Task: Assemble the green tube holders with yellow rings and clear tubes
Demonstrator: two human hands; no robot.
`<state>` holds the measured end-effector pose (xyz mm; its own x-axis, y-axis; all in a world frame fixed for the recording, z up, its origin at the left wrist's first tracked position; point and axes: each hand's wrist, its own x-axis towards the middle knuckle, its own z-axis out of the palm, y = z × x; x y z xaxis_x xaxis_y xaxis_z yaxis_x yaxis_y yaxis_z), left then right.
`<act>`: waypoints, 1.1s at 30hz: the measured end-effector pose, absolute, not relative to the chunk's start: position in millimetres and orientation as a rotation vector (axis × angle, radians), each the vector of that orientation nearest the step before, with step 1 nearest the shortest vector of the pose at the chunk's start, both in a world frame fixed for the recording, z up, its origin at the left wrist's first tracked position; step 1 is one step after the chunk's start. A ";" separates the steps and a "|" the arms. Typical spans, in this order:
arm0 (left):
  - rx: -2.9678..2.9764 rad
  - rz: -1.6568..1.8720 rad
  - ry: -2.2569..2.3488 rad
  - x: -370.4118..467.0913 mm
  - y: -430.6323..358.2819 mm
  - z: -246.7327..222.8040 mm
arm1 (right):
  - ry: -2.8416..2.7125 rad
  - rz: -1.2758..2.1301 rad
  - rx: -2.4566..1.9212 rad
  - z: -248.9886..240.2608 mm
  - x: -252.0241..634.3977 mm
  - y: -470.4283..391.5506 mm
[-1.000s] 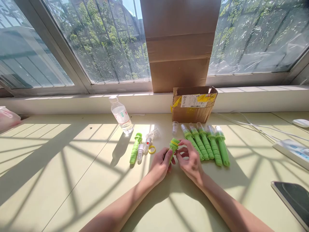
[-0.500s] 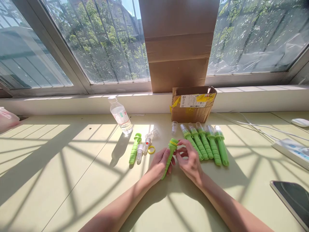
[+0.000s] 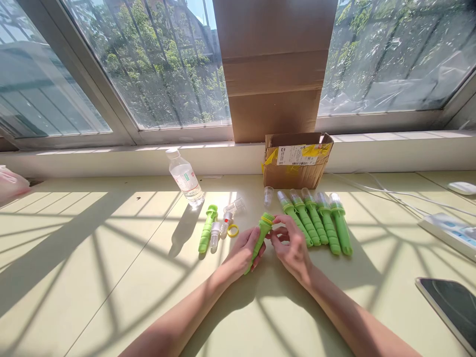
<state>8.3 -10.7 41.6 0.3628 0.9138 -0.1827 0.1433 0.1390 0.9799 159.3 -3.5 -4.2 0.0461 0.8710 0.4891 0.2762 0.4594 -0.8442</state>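
Note:
My left hand (image 3: 241,252) is wrapped round a green ribbed plastic handle (image 3: 263,232) shaped like a flashlight body, its threaded end up and tilted away from me. A yellow ring (image 3: 267,218) sits around the neck of this handle. The fingertips of my right hand (image 3: 292,245) pinch at the ring's right side. Left of my hands lie another green handle (image 3: 206,233), a loose yellow ring (image 3: 233,236) and two small clear parts with white ends (image 3: 214,238). A clear plastic cap (image 3: 235,205) lies behind them, and another clear cap (image 3: 268,197) stands beyond the held handle.
Several green sticks with clear caps (image 3: 325,223) lie in a row right of my hands. A water bottle (image 3: 186,179) stands back left, a cardboard box (image 3: 295,168) at the back. A power strip (image 3: 448,235), cables and a phone (image 3: 451,307) are on the right.
The lower end of the held green handle has swung slightly left with my left hand. My right fingers stay at the yellow ring, almost unmoved.

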 end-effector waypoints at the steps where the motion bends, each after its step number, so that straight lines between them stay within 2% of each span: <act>1: 1.332 0.745 1.070 8.0 -9.7 40.3 | -1.500 0.604 -1.045 -4.8 159.2 -3.3; 12: 1.309 0.720 1.039 7.4 -9.9 39.1 | -1.498 0.593 -0.938 -3.0 158.9 -7.1; 24: 1.259 0.904 1.128 12.9 -6.1 31.8 | -1.521 0.502 -0.937 -2.2 160.2 -4.8; 33: 1.249 0.861 1.103 12.7 -8.0 37.4 | -1.522 0.498 -0.958 -1.5 161.2 -5.2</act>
